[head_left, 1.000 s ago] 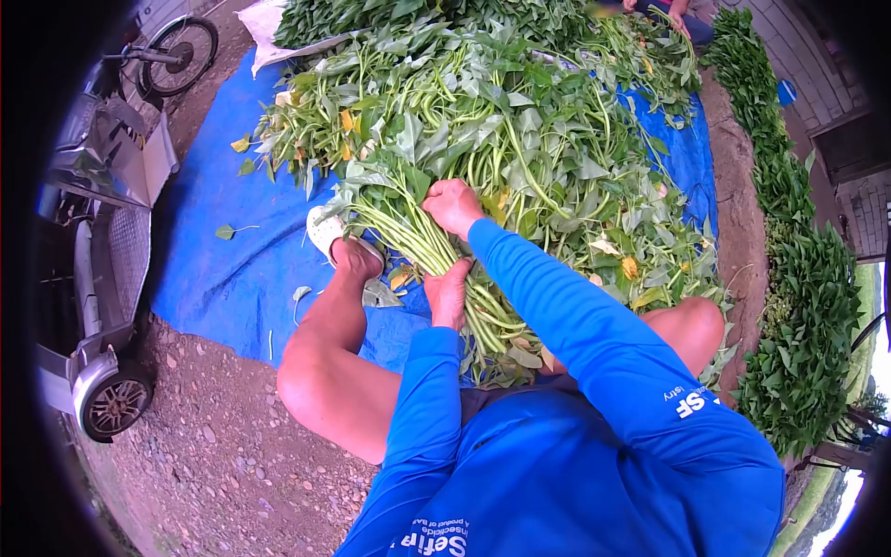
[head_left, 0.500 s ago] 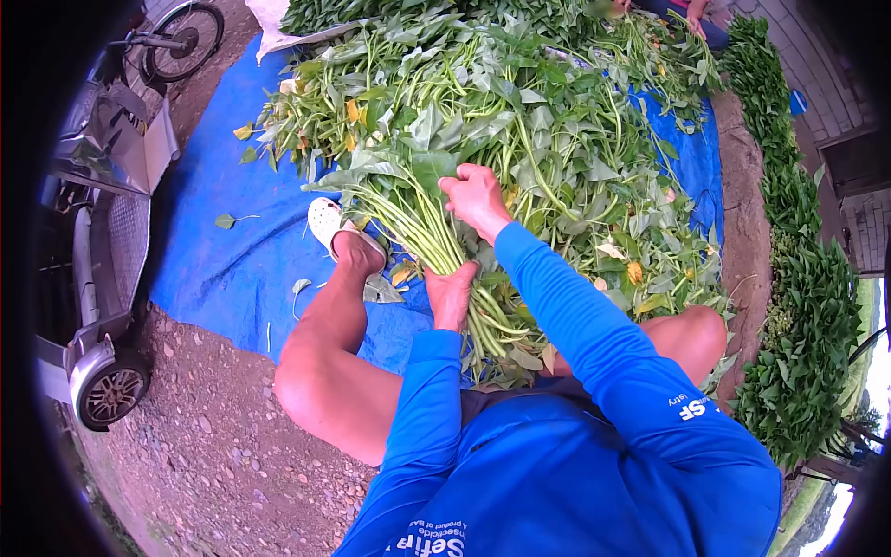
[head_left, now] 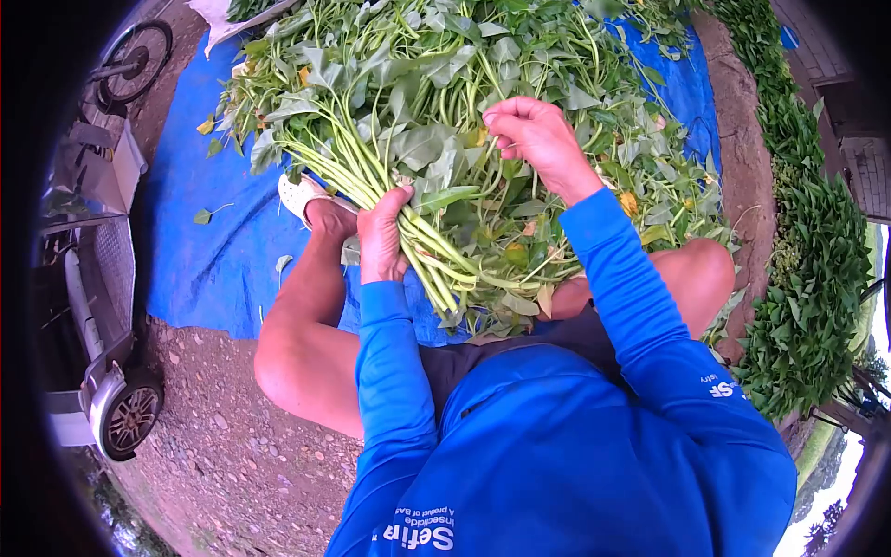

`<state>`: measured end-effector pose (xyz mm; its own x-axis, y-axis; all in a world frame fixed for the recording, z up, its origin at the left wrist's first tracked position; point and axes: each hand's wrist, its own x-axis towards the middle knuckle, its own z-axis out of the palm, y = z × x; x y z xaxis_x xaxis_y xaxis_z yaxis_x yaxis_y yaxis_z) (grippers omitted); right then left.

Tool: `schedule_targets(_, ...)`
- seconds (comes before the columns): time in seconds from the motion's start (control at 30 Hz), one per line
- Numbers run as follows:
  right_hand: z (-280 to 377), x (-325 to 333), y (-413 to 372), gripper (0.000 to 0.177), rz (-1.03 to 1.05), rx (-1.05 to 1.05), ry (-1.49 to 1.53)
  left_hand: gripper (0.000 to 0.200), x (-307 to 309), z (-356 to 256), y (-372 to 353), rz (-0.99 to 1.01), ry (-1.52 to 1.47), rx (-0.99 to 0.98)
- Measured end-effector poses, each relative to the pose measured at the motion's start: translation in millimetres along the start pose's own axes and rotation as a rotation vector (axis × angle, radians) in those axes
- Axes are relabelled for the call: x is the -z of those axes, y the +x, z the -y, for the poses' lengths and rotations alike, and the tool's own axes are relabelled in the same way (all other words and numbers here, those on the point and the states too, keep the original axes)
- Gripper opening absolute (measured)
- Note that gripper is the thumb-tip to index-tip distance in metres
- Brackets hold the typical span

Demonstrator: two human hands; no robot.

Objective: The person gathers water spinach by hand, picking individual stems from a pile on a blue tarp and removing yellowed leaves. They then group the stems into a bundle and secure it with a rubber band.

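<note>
The left hand (head_left: pixel 379 232) grips long green leafy stems (head_left: pixel 348 176) above the blue plastic sheet's (head_left: pixel 209 274) near edge. They look light and bendy; hold the bare middles. The right hand (head_left: pixel 534 139) curls, maybe empty; I can't tell.

blue shirt (head_left: pixel 575 446): "Sefi…", "Insecticide", "A product of BAS…", upside down | right sleeve (head_left: pixel 636 288): "SF", partly hidden

At the left, a creased blue plastic tarp (head_left: pixel 218 269) leaves low passage, but the person's bent bare left leg (head_left: pixel 304 325) and white perforated shoe (head_left: pixel 299 196) stand between it and the left hand (head_left: pixel 382 232). A dense heap of tangled green leafy stems (head_left: pixel 445 70) blocks low reach past the right hand (head_left: pixel 540 139); the air above it is open
</note>
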<state>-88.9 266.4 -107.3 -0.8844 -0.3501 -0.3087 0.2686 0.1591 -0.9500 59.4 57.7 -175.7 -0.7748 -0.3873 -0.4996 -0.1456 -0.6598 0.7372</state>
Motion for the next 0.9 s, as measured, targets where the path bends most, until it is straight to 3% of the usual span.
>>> schedule_targets(0.1, 10, 30, -68, 0.023, 0.431, 0.005, -0.204, 0.029, 6, -11, 5, 0.041, -0.001, -0.001)
schedule_targets(0.17, 24, 22, -122, 0.024, 0.353, 0.124, -0.563, 0.031, 4, -15, 4, 0.062, -0.019, -0.025)
schedule_targets(0.2, 6, 17, -135, 0.023, 0.318, 0.426, -0.808, 0.032, 3, -14, 6, 0.052, 0.005, -0.048)
schedule_targets(0.27, -2, -3, -169, 0.027, 0.225, 0.549, -1.073, 0.029, -8, -16, -1, 0.038, -0.007, -0.041)
schedule_targets(0.37, -54, -8, -167, 0.024, 0.108, 0.716, -1.014, 0.024, -12, -13, -2, -0.006, 0.009, -0.064)
schedule_targets(0.47, -47, -5, -173, 0.020, -0.122, 0.789, -0.878, 0.022, -13, -11, -6, -0.054, -0.028, -0.109)
schedule_targets(0.6, -48, -20, -181, 0.020, -0.038, 0.426, -0.628, 0.020, -20, -4, -6, -0.051, -0.046, -0.160)
schedule_targets(0.63, -48, -20, -173, 0.030, 0.084, 0.229, -0.707, 0.018, -24, -6, -10, -0.081, -0.003, -0.184)
schedule_targets(0.73, -24, -17, -151, 0.034, 0.479, -0.182, -0.698, 0.021, -28, -2, -15, 0.004, 0.119, -0.337)
schedule_targets(0.8, -28, -17, -147, 0.033, 0.635, -0.191, -0.854, 0.030, -37, -9, -26, 0.022, 0.278, -0.370)
schedule_targets(0.87, -31, -12, -152, 0.031, 0.824, -0.220, -1.097, 0.029, -39, -15, -18, -0.005, 0.175, -0.372)
schedule_targets(0.9, -69, -5, -160, 0.028, 0.837, -0.217, -1.151, 0.025, -39, -30, -18, -0.010, 0.214, -0.365)
